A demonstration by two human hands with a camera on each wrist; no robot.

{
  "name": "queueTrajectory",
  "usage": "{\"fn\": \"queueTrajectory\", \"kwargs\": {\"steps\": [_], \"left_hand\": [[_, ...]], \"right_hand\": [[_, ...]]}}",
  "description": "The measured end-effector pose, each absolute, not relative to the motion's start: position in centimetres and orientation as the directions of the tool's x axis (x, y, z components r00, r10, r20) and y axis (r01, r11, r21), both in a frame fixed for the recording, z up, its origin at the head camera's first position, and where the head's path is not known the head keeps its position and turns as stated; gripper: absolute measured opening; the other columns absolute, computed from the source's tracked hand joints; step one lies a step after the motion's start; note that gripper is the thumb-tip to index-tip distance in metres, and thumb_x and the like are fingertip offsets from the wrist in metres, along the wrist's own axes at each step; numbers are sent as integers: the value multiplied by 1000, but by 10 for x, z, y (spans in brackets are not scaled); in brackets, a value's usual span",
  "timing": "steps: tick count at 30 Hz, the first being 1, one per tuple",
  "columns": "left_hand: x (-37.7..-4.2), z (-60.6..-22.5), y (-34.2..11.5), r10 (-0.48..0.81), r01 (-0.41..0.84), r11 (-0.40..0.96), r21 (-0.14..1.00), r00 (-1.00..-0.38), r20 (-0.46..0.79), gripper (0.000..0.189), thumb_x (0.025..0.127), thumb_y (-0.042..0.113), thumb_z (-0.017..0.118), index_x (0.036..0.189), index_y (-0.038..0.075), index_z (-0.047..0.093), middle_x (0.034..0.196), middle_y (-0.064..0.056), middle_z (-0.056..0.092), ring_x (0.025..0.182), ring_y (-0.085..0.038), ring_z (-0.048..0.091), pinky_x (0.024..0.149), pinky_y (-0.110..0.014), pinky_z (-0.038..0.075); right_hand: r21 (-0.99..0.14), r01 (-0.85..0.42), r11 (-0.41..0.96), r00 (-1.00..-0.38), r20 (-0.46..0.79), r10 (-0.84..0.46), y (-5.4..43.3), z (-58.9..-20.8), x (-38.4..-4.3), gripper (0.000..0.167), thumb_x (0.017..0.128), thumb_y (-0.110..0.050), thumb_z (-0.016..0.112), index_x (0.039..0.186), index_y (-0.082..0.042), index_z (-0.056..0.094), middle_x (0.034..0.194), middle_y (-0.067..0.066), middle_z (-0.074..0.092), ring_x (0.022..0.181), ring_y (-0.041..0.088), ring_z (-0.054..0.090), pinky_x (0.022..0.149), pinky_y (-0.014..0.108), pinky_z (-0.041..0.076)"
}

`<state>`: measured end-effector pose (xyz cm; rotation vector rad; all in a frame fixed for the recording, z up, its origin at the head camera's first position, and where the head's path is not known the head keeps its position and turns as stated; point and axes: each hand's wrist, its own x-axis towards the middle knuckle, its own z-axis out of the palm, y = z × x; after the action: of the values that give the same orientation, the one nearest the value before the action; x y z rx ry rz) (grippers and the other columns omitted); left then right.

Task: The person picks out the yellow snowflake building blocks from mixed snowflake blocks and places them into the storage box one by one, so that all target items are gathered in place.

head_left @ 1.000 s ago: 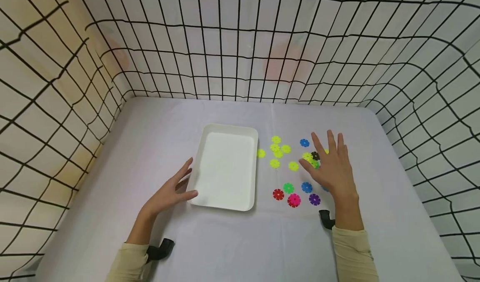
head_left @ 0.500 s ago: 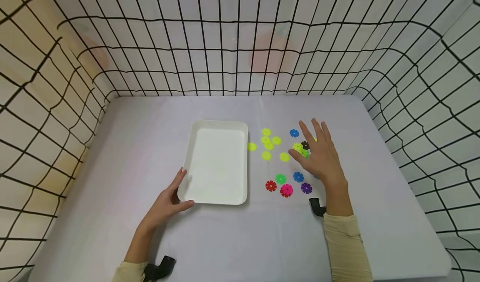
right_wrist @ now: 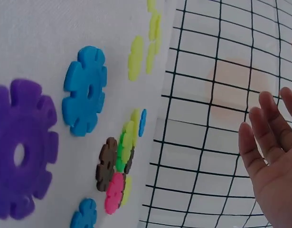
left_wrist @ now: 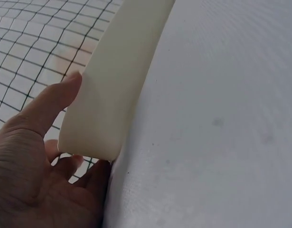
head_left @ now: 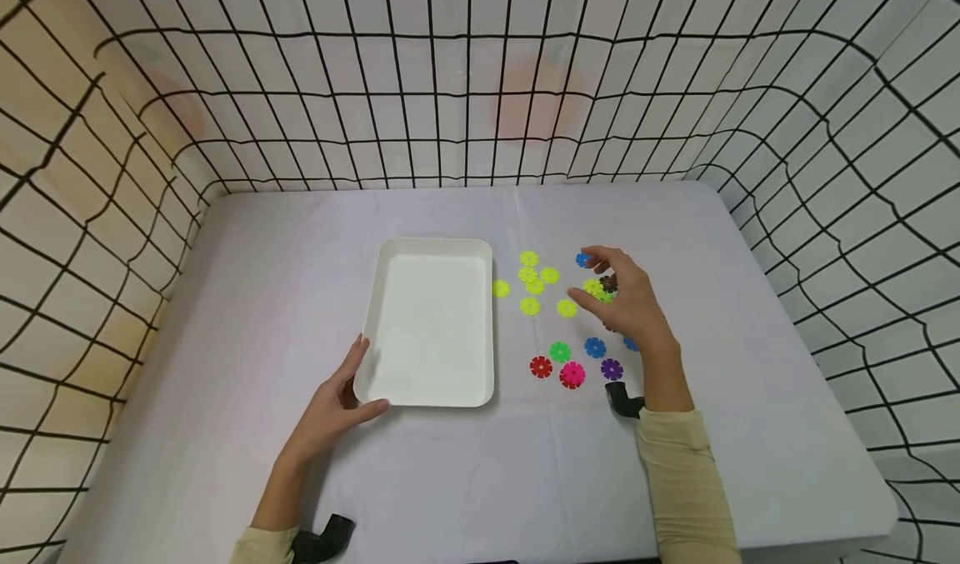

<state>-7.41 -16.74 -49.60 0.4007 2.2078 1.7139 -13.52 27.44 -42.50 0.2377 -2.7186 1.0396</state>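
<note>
A white rectangular tray (head_left: pixel 427 322) lies on the cloth. My left hand (head_left: pixel 330 410) holds its near left corner, thumb at the front wall and fingers round the left side; in the left wrist view the fingers bend by the tray's corner. My right hand (head_left: pixel 633 297) hovers palm-down above the plastic snowflake discs, thumb and fingers bent and apart, nothing between them. Beneath it lie a blue disc (head_left: pixel 582 260), a dark brown disc (head_left: pixel 608 284) and overlapping yellow discs (head_left: pixel 592 287); the hand hides part of that pile. The right wrist view shows a purple disc (right_wrist: pixel 46 123) up close.
Yellow discs (head_left: pixel 529 306) are scattered right of the tray, one against its edge. Nearer lie a red disc (head_left: pixel 541 366), a green disc (head_left: pixel 560 351) and a pink disc (head_left: pixel 572 373). Black wire mesh (head_left: pixel 465 93) borders the back and sides of the white-covered table (head_left: pixel 300 256).
My left hand has closed in on the tray's corner and stayed there. My right hand's fingers, spread straight before, have bent down toward the discs. The head view has shifted slightly.
</note>
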Motion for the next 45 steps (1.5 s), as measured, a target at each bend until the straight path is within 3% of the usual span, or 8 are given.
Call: {"fn": "queueTrajectory", "kwargs": {"steps": [4,9,15,23,32,39,45], "left_hand": [[-72,-494,-163,383,7,256,967,-919,-95,102,84,18,78,158,20,8,166,-1,0,150,-33,14,99,-3,33],[-66,-492,-156,346,-7,298,955,-931,-115,104,84,21,77,158,19,3,165,-4,-1,151,-31,10,98,0,30],[-61,-495,-151,318,0,322,947,-942,-108,104,84,23,77,157,17,3,165,-5,0,152,-29,5,101,3,21],[-62,-497,-153,316,6,323,946,-943,-102,105,83,23,78,158,19,5,165,-4,0,151,-31,9,99,2,24],[-59,-497,-155,312,-2,333,943,-943,-112,105,83,26,78,157,27,5,165,3,2,150,-25,11,100,2,23],[-53,-499,-155,310,-14,317,948,-943,-118,103,83,25,78,158,25,6,165,1,2,150,-27,8,100,2,22],[-58,-497,-154,315,0,304,953,-944,-101,102,84,24,77,158,24,6,165,1,1,150,-27,9,101,1,24]], "right_hand": [[-691,-169,703,-981,190,-48,276,-433,-139,58,82,-24,78,132,-8,53,115,13,61,98,32,57,81,45,52],[-719,-93,688,-996,67,-64,281,-448,-144,57,83,-27,78,129,-3,56,116,18,61,101,30,55,88,46,49],[-702,-38,711,-996,-35,-88,286,-461,-152,56,82,-31,79,128,-7,59,116,13,61,107,27,53,93,44,47],[-638,10,770,-988,-126,-91,290,-473,-162,51,78,-31,81,121,-9,63,107,9,62,98,25,53,86,38,48],[-579,23,815,-987,-144,-74,291,-482,-158,49,78,-33,81,117,-9,65,109,8,62,102,25,53,90,42,49],[-565,14,825,-988,-136,-77,288,-489,-153,35,80,-31,79,107,-11,70,109,8,65,105,26,56,95,45,49],[-546,3,838,-991,-116,-72,285,-484,-156,30,80,-29,78,102,-10,69,105,7,65,100,25,56,91,44,51]]}}
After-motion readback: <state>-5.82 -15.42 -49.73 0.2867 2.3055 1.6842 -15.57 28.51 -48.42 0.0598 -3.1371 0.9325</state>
